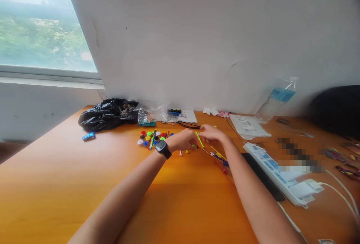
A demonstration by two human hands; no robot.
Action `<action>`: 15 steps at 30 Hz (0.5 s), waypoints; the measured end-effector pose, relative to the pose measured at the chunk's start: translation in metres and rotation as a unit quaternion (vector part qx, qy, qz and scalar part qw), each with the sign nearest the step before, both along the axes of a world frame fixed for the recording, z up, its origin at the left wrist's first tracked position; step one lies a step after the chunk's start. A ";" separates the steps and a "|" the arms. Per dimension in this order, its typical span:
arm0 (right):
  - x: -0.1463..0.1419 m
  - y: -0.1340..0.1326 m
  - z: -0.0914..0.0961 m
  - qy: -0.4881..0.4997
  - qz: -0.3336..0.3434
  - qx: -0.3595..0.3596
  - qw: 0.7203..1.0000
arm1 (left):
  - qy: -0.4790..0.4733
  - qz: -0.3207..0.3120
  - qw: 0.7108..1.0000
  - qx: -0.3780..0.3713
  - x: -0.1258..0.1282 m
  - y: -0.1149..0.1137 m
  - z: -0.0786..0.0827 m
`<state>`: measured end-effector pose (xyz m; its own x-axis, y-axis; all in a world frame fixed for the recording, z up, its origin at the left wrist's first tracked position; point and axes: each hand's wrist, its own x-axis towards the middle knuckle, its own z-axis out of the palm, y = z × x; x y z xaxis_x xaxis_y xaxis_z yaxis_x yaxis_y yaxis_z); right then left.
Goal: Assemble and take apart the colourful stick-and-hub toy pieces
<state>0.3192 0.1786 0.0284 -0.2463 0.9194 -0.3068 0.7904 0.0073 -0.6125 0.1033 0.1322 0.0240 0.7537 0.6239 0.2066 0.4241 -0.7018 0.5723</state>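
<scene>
My left hand (184, 141), with a black watch (161, 146) on its wrist, is closed, fingers curled down over the middle of the table. A bit of green shows by its fingertips, too small to name. Facing it from the right, my right hand (211, 133) has its fingers bent together and pointing left. A light green plastic stick (199, 140) stands at a slant between the hands, close to the right fingertips; whether they touch it I cannot tell. Left of my hands lie several colored round plastic pieces (147, 138). Yellow and blue plastic pieces (218, 154) lie beside my right forearm.
A black plastic bag (108, 114) and clear wrapping (157, 112) lie along the wall. A small blue packet (89, 136) rests at left. On the right are a white power strip (271, 169) with cords, a white package (249, 125) and a clear bottle (277, 99).
</scene>
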 end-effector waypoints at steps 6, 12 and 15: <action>0.032 -0.011 0.036 -0.139 0.056 -0.063 0.987 | 0.019 0.016 0.999 0.022 -0.001 0.006 -0.010; 0.055 -0.018 0.036 -0.182 0.055 -0.205 0.960 | 0.023 0.033 0.997 0.059 -0.006 0.007 -0.009; 0.058 -0.015 0.029 -0.164 0.055 -0.217 0.961 | 0.029 0.042 0.996 0.066 -0.009 0.008 -0.008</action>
<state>0.3768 0.1640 0.0574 -0.1597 0.6614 -0.7329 0.9506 -0.0971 -0.2947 0.0947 0.1403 0.0158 0.7130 0.6555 0.2488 0.5144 -0.7302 0.4496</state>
